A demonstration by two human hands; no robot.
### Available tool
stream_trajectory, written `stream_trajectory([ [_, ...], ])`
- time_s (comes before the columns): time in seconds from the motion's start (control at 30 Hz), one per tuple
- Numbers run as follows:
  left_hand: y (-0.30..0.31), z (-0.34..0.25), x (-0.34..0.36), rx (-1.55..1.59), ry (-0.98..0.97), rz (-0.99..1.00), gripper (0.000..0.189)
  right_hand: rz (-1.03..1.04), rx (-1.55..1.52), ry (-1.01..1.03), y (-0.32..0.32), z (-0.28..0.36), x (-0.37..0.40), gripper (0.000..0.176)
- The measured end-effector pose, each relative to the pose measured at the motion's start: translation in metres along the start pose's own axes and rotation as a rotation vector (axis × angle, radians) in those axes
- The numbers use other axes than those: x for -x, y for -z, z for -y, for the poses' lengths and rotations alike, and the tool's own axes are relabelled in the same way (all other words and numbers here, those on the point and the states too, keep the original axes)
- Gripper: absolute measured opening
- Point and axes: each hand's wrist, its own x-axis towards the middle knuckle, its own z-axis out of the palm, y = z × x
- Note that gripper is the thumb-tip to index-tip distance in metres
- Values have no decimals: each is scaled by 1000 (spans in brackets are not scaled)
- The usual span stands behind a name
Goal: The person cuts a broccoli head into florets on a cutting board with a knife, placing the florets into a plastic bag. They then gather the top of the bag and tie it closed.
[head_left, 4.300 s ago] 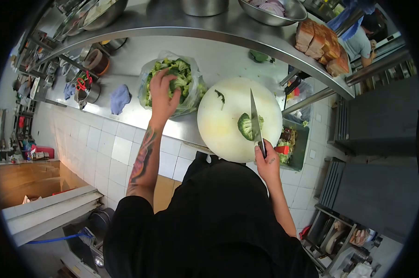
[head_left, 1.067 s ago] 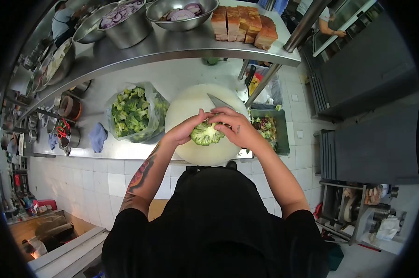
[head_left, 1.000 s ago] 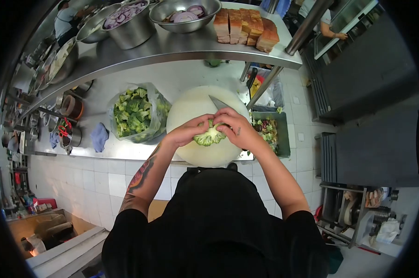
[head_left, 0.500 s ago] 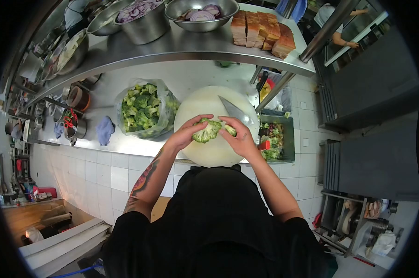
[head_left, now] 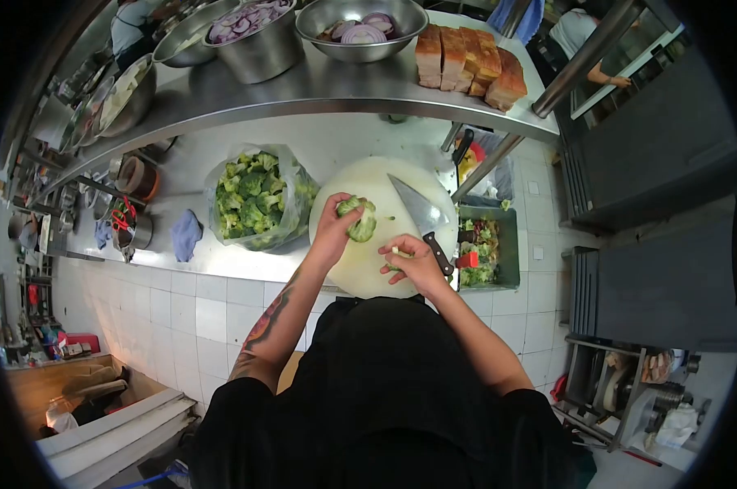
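Green broccoli [head_left: 364,223] is gripped by the left hand [head_left: 334,226] over the board [head_left: 364,175]; a small piece [head_left: 396,252] is pinched by the right hand [head_left: 417,266], which could be cut if the knife [head_left: 421,210] is brushed.

Counter [head_left: 242,259], front-right corner: 1 cutting board [head_left: 370,178] — knife [head_left: 417,208] on its right half; broccoli bag [head_left: 302,196] to left; bin [head_left: 512,248] beyond right edge.

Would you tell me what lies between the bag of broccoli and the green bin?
In the head view, the round white cutting board lies between them, with the knife resting on it; the left hand, gripping broccoli, and right hand are over the board.
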Motion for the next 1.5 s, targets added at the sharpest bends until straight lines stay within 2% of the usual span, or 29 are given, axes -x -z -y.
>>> stream_trajectory([
  [0.03, 0, 0, 0, 457, 126, -21, 49, -13, 0, 88, -3, 9, 3, 22],
  [0.13, -22, -2, 8, 516, 20, 22, 54, -77, 43, 237, -12, 23, -3, 25],
  [0.2, -50, -4, 23, 421, 5, 19, 55, -315, 515, 497, -18, 30, -11, 20],
  [0.23, -58, -5, 29, 329, -10, 1, 55, -419, 653, 785, -14, 23, -22, 23],
  [0.27, -56, 2, 28, 328, -10, 9, 55, -426, 653, 788, -9, 17, -25, 23],
  [0.37, -43, 14, 27, -635, -587, 98, 58, -334, 739, 673, 6, -2, -24, 24],
  [0.4, -42, 9, 29, -634, -586, 94, 58, -294, 852, 603, 9, -5, -19, 22],
  [0.47, -37, 3, 32, -788, -755, 107, 58, -244, 957, 526, 13, -11, -10, 20],
  [0.5, -33, 8, 28, -791, -746, 105, 58, -168, 488, 244, 8, 0, 3, 17],
  [0.53, -28, 15, 22, -341, -411, 32, 52, -90, 17, -41, 6, 5, 12, 15],
  [0.57, -23, 23, 19, 106, -68, -46, 45, -46, -149, -21, 10, 4, 16, 11],
  [0.6, -20, 22, 18, 106, -52, -52, 45, 1, -264, -32, 17, 1, 15, 11],
  [0.67, -16, 9, 17, 740, 150, 6, 29, -11, -300, 27, 10, 9, 19, 13],
  [0.7, -18, 7, 20, 724, 148, 31, 19, -11, -304, 26, 5, 14, 19, 13],
  [0.77, -22, 16, 25, 746, 108, 100, 20, -18, 38, 177, -6, 22, 17, 16],
  [0.8, -26, 20, 29, 772, 66, 170, 21, -22, 37, 179, -9, 23, 13, 16],
  [0.87, -45, 17, 46, 646, 8, 203, 24, -211, 247, 130, -13, 23, 5, 20],
  [0.9, -50, 14, 52, 521, -53, 229, 27, -330, 340, 312, -12, 19, -1, 19],
  [0.93, -50, 13, 56, 522, -57, 231, 27, -329, 342, 315, -11, 17, -5, 19],
  [1.0, -48, 11, 58, 125, -196, 208, 32, -304, 275, 606, -10, 13, -10, 18],
  [1.03, -42, 11, 58, 126, -197, 206, 32, -303, 276, 606, -10, 10, -10, 18],
  [1.1, -24, 9, 56, -352, -435, 257, 41, -197, 491, 645, -10, 5, -9, 17],
  [1.13, -18, 1, 56, -353, -435, 257, 41, -197, 491, 645, -9, 4, -9, 17],
  [1.2, -10, -13, 57, -875, -587, 415, 53, -187, 952, 496, -6, 2, -8, 18],
  [1.23, -7, -11, 55, -877, -586, 416, 53, -188, 949, 497, -4, -2, -7, 18],
  [1.3, -2, -10, 48, -454, -379, 193, 51, -130, 707, 407, -1, 0, -2, 15],
  [1.33, 4, -15, 44, -454, -379, 191, 51, -128, 708, 406, -1, 6, 1, 15],
  [1.4, 16, -28, 42, 336, 88, 314, 49, -58, 117, 118, -1, 22, 9, 14],
  [1.5, 17, -28, 43, 281, 82, 392, 50, -22, 108, 159, -4, 47, 16, 16],
])
